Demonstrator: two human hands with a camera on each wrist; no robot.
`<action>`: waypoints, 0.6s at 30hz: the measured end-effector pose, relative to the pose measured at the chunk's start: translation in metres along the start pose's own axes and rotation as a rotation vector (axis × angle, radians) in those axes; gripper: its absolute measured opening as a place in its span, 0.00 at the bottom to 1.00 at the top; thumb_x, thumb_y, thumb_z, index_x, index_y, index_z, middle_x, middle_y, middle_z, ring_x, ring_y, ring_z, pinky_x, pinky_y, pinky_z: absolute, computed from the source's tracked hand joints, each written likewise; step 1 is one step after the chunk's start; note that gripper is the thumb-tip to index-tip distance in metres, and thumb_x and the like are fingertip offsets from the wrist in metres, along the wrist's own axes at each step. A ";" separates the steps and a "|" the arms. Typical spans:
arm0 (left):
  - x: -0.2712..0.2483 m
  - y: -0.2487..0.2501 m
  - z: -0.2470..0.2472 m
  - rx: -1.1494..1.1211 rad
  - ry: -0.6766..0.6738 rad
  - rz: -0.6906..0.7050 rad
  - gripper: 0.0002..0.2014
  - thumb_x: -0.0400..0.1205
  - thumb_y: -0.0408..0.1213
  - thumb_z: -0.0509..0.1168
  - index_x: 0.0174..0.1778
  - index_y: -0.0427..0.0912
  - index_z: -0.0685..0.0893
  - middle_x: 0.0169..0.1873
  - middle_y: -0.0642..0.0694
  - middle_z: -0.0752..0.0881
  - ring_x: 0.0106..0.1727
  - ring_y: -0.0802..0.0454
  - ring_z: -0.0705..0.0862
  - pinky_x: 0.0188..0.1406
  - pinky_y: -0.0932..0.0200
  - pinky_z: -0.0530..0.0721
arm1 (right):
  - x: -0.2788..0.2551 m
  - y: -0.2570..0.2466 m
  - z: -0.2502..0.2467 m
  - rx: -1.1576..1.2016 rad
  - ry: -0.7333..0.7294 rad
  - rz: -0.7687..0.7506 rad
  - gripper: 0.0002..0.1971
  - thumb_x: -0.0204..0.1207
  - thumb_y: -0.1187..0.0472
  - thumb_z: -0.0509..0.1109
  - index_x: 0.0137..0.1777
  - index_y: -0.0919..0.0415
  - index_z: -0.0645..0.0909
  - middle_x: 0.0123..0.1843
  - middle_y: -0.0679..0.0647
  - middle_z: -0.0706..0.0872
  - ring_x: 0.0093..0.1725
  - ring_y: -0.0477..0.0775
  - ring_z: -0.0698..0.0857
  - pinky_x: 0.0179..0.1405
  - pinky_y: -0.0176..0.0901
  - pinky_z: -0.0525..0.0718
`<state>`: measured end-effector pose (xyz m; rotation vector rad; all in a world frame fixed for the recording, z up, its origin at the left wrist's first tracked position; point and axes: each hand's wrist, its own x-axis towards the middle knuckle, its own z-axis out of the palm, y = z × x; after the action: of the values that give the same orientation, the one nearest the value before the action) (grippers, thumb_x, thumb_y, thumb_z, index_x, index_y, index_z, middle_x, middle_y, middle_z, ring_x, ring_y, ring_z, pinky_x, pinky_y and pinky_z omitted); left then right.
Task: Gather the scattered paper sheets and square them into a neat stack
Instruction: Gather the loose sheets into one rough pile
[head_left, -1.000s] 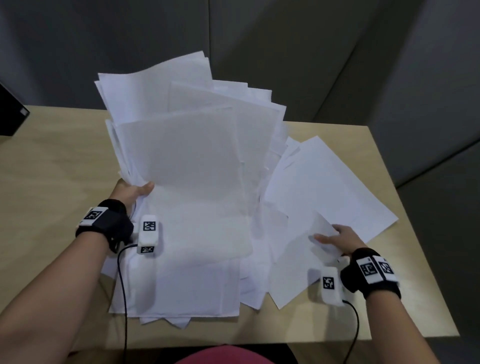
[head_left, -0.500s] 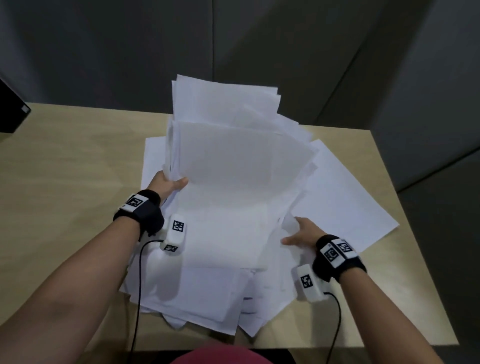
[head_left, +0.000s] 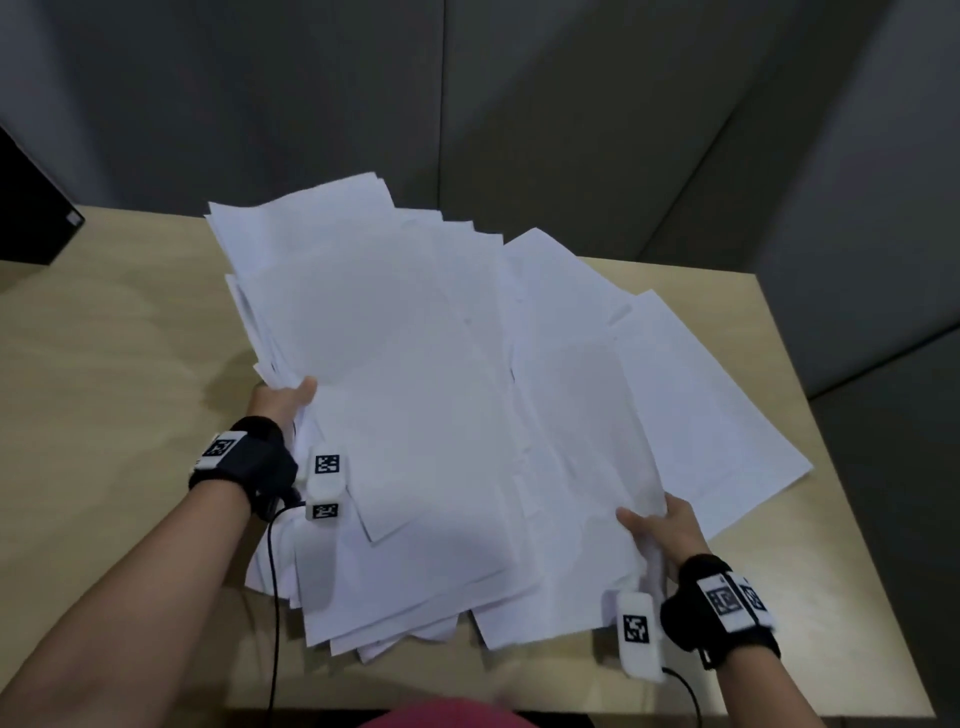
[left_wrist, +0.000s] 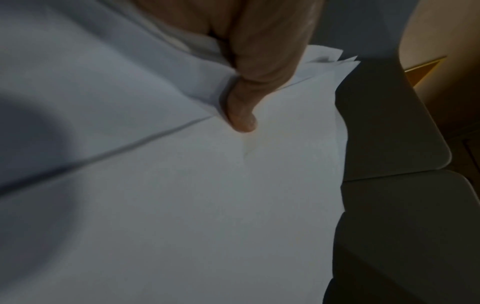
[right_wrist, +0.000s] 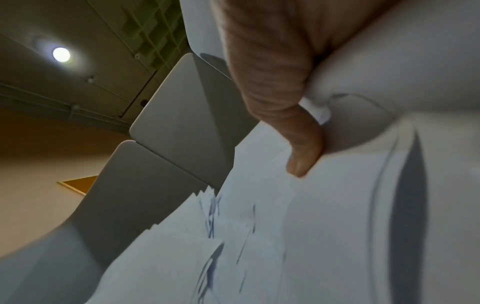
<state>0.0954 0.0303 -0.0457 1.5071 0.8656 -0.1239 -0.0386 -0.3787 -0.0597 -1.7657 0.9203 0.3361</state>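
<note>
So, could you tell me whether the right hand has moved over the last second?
Yes: the right hand shifted toward the table's near edge, gripping the sheets.

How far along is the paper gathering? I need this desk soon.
Mostly gathered: the paper sheets lie in one overlapping pile on the table. In hand: the left hand pinches the pile's left edge and the right hand grips its right side. Left: edges and corners fan out unevenly, and some sheets splay to the right, so squaring is not yet done.
</note>
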 end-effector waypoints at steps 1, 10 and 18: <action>-0.001 -0.004 0.000 0.018 0.004 -0.015 0.22 0.79 0.29 0.66 0.67 0.21 0.73 0.67 0.27 0.78 0.59 0.40 0.80 0.66 0.42 0.76 | -0.002 0.002 0.006 0.010 -0.015 -0.004 0.15 0.70 0.76 0.72 0.57 0.78 0.79 0.48 0.71 0.85 0.47 0.65 0.84 0.55 0.63 0.82; -0.025 -0.018 0.029 0.139 -0.107 -0.022 0.21 0.80 0.26 0.64 0.69 0.25 0.73 0.68 0.29 0.78 0.67 0.32 0.79 0.69 0.38 0.75 | -0.001 -0.051 0.015 -0.105 -0.387 0.018 0.20 0.78 0.53 0.66 0.63 0.67 0.77 0.54 0.65 0.86 0.50 0.63 0.86 0.46 0.46 0.85; -0.043 -0.017 0.050 0.224 -0.270 -0.043 0.21 0.79 0.30 0.67 0.67 0.26 0.74 0.65 0.29 0.80 0.64 0.34 0.81 0.67 0.41 0.78 | 0.004 -0.060 0.066 -0.087 -0.384 -0.059 0.20 0.70 0.59 0.76 0.60 0.66 0.81 0.46 0.57 0.89 0.40 0.52 0.88 0.36 0.37 0.87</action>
<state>0.0761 -0.0346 -0.0434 1.6338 0.6830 -0.4583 0.0202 -0.3133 -0.0475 -1.7229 0.5846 0.6592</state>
